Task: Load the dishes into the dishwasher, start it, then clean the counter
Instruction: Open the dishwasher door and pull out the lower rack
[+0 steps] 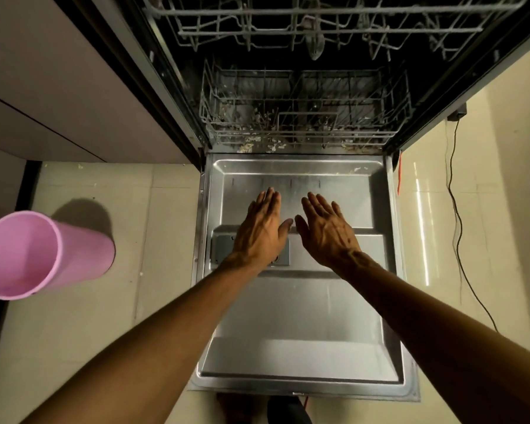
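While the dishwasher door [300, 316] lies dropped flat, left hand [262, 229] and right hand [326, 229] hover over it — fingers straight, holding nothing — lower rack [303, 117] beyond.

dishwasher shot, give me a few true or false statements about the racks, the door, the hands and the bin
1. The dishwasher door is folded down flat. True.
2. The lower rack is full of plates. False: no dishes show in it, only specks of debris.
3. Both hands are open, holding nothing. True: the left hand and right hand hover over the door.
4. The pink bin stands on the door. False: it stands on the floor, left of the door.
5. The upper rack holds cups. False: none visible.
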Demonstrator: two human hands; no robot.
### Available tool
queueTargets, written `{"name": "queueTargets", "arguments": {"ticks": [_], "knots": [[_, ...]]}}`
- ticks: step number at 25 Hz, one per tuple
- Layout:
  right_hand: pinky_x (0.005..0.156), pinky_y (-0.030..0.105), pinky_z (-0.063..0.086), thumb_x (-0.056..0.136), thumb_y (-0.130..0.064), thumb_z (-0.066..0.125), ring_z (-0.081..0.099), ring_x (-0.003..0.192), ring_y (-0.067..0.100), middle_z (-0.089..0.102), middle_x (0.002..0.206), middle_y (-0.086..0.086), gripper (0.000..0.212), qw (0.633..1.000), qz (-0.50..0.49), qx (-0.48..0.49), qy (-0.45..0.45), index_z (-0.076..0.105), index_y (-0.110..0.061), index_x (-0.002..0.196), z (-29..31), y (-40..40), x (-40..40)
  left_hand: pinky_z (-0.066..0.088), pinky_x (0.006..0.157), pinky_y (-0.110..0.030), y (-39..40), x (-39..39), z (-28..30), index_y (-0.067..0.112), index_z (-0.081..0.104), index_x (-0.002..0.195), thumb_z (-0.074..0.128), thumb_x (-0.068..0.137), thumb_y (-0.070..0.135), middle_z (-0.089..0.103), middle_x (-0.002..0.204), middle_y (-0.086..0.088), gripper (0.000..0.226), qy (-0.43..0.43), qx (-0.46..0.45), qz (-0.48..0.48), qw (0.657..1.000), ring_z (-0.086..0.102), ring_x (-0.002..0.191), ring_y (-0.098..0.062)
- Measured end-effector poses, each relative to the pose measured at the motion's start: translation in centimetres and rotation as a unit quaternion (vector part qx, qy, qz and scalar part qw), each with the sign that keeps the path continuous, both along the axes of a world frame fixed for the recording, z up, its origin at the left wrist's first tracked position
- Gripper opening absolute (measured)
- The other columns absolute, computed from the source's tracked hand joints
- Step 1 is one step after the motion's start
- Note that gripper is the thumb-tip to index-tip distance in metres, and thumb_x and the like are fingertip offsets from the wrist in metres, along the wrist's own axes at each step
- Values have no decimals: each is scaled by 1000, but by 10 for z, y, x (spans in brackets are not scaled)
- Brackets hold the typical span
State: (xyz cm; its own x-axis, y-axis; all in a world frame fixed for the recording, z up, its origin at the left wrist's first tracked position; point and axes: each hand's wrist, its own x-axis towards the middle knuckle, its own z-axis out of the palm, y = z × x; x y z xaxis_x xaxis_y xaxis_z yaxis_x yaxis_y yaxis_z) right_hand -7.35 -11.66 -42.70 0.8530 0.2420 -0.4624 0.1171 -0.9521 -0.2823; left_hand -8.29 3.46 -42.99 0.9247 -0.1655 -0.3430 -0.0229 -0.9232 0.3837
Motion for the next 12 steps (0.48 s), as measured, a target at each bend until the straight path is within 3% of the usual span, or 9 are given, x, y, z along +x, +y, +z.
{"name": "queueTargets", "arguments": {"ticks": [9,12], "knots": [[122,39,3,105,-39,19,5,150,24,8,162,12,58,999,-8,1,-52,13,-8,154,5,-15,92,12,120,-29,-4,89,0,6,9,152,29,103,42,8,161,-10,64,-52,2,-22,998,7,149,-19],[122,40,3,106,-37,19,3,150,24,6,163,12,58,997,-15,-6,-70,10,-8,155,5,-14,127,10,120,-28,-10,123,-1,5,12,152,25,105,38,9,161,-12,59,-66,0,-21,998,9,149,-21]]}}
